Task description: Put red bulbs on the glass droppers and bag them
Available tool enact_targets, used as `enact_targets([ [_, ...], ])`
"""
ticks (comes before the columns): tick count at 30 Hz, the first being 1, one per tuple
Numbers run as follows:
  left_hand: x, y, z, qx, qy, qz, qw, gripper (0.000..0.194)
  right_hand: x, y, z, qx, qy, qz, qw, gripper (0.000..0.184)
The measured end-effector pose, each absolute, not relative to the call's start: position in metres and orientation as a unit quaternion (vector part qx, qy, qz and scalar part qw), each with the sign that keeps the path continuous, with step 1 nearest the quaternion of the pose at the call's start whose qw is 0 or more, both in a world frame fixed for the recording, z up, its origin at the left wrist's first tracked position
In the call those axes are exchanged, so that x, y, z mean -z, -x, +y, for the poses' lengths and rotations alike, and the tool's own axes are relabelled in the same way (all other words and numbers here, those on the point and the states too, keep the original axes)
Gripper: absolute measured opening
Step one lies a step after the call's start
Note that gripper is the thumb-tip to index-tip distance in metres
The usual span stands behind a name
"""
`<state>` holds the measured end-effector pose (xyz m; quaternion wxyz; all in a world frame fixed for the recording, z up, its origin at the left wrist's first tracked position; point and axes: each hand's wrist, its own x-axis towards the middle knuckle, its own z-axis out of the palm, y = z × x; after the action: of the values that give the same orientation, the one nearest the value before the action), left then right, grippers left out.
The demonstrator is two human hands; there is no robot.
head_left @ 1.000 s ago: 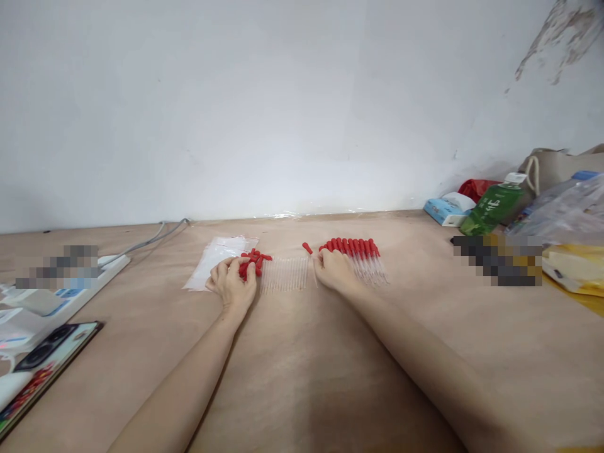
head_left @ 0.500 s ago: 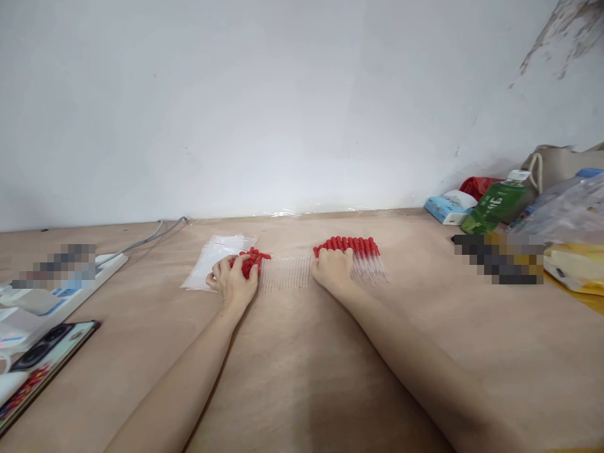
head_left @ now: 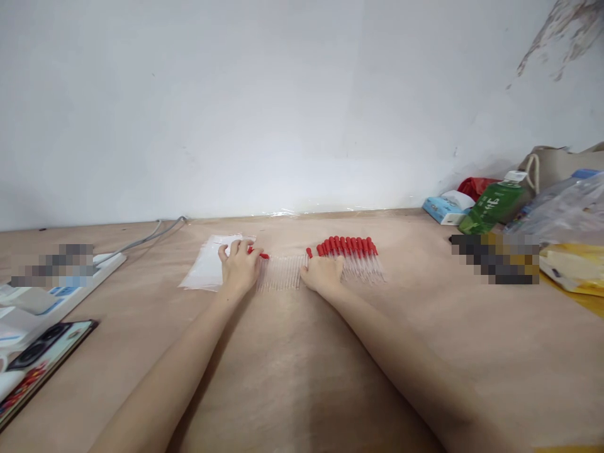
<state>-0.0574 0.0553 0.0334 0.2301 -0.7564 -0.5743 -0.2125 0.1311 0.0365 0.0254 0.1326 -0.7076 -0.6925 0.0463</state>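
The row of bare clear tubes lies flat on the table between the two hands, and it is the landmark for everything else here. Each tube's long axis runs away from the person toward the wall, so the tubes lie side by side, with one end near and one far.

The right hand is at the row's right end, its fingertips close by the last tubes; it looks to be the nearer hand. Its fingers are curled in, and whether they have hold of a tube cannot be told. One red bulb shows just beyond those fingertips, by the row's far right corner.

The left hand is at the row's left end, fingers bent and spread, about half open, over the loose red bulbs by the far left corner. The hand hides whether a bulb is gripped. Farther left of the row lie white bags; to its right, past the right hand, lie red-topped tubes, side by side.
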Motion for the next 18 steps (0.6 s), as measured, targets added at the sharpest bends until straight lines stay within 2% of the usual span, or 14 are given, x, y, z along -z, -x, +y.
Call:
enact_targets([
  [4,-0.044,0.066,0.086,0.095,0.842,-0.499,0.179,0.032,-0.03,-0.138,0.033,-0.058,0.71,-0.685,0.153,0.028],
  [7,-0.049,0.067,0.102,0.043,0.87,-0.475,0.127,0.028,-0.033,-0.152,0.023,-0.051,0.703,-0.683,0.192,0.029],
  [12,-0.051,0.061,0.111,0.04,0.878,-0.469,0.082,0.018,-0.028,-0.18,0.003,-0.018,0.687,-0.679,0.258,0.021],
  [18,-0.06,0.063,0.111,0.076,0.88,-0.466,0.054,0.01,-0.012,-0.197,-0.008,0.016,0.666,-0.688,0.286,0.021],
])
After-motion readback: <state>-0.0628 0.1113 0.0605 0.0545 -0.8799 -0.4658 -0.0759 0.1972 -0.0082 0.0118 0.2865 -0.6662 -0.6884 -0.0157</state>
